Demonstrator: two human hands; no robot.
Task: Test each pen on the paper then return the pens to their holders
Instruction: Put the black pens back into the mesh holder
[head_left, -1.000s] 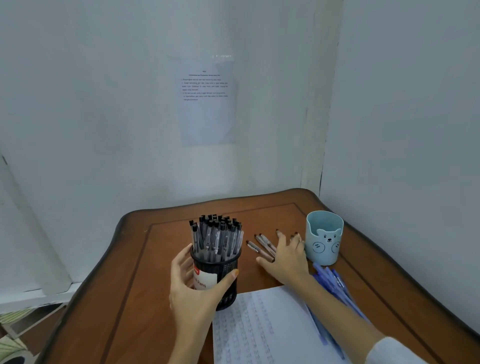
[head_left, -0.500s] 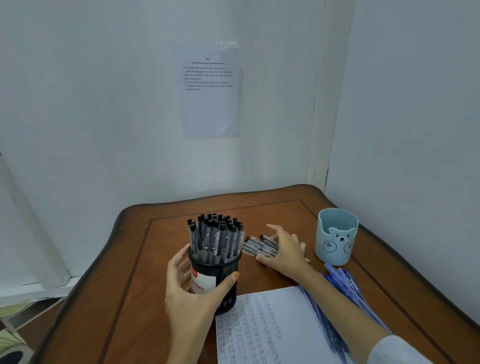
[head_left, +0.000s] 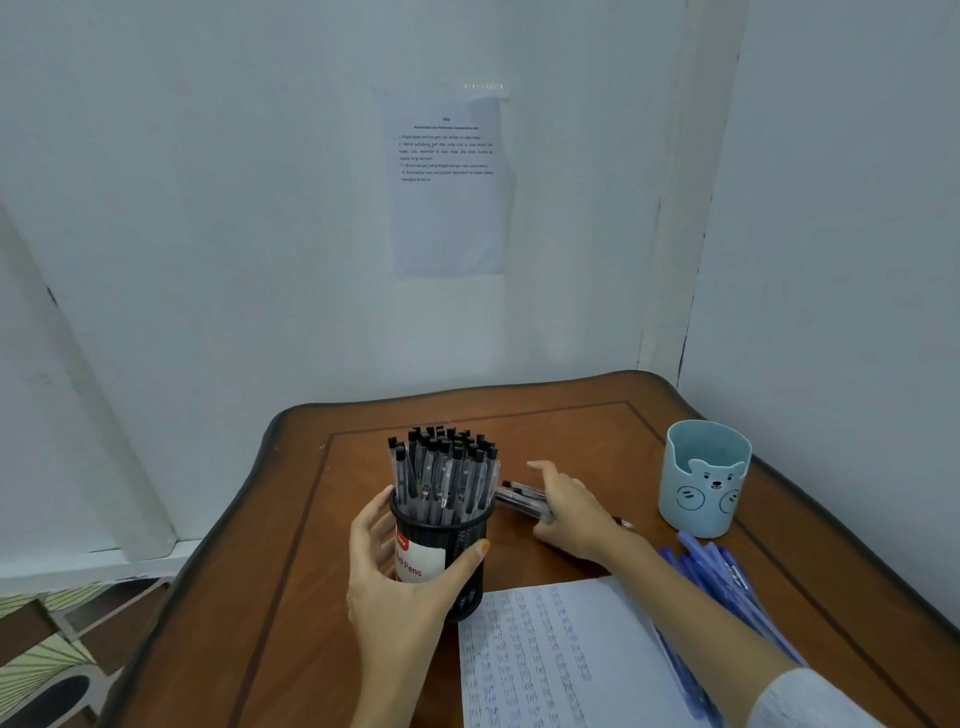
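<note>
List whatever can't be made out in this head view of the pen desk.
- Wall notice, head view: print too small to read.
- Loose black pens: right hand covers them; their number, and whether it holds them, can't be told.
- Blue pens: forearm and bottom edge hide many.
- Paper: cut off by the bottom edge.
- Mesh holder label: left hand covers part.

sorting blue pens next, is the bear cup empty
Looks empty: nothing sticks out of the bear cup; its bottom is hidden.
</note>
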